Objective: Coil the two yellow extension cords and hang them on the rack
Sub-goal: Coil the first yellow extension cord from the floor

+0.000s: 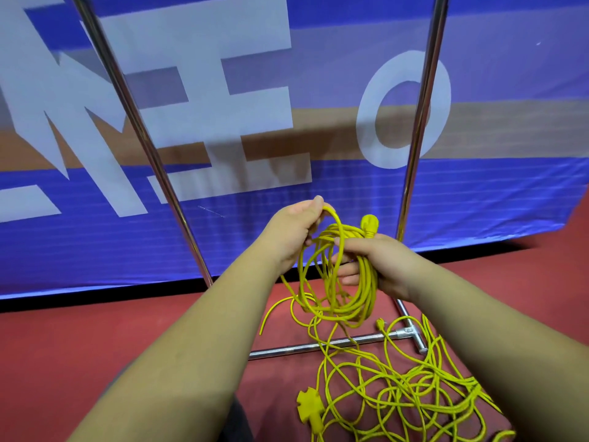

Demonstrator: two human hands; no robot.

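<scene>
Coiling under way: a person gathers 1 of 2 yellow extension cords in front of a metal rack (287, 350) that stands on a red floor (95, 346), with a blue banner (95, 244) behind it.

The step in hand looks to be laying a new loop onto the coil (345, 309). To do it well, the loop should match the size of those already held, since the hanging turns look uneven. The cord should be allowed to twist so that it lies flat. Slack should be drawn slowly from the loose tangle (398, 393) so that no knot pulls tight.

That tangle lies on the floor at lower right, across the rack's base bar. A cross-shaped socket block (310, 406) sits at its near edge and a small plug (380, 323) lies near the bar's joint. Where 1 cord ends and the other begins cannot be told. Nothing hangs on the rack yet.

The right hand (382, 263) has its fingers curled around the top of the coil, and a large plug (369, 224) stands up just beyond its knuckles. The left hand (294, 231), raised just beside it, pinches the top of the new loop (334, 218) between thumb and fingers. Both forearms reach forward and down, converging over the floor.
</scene>
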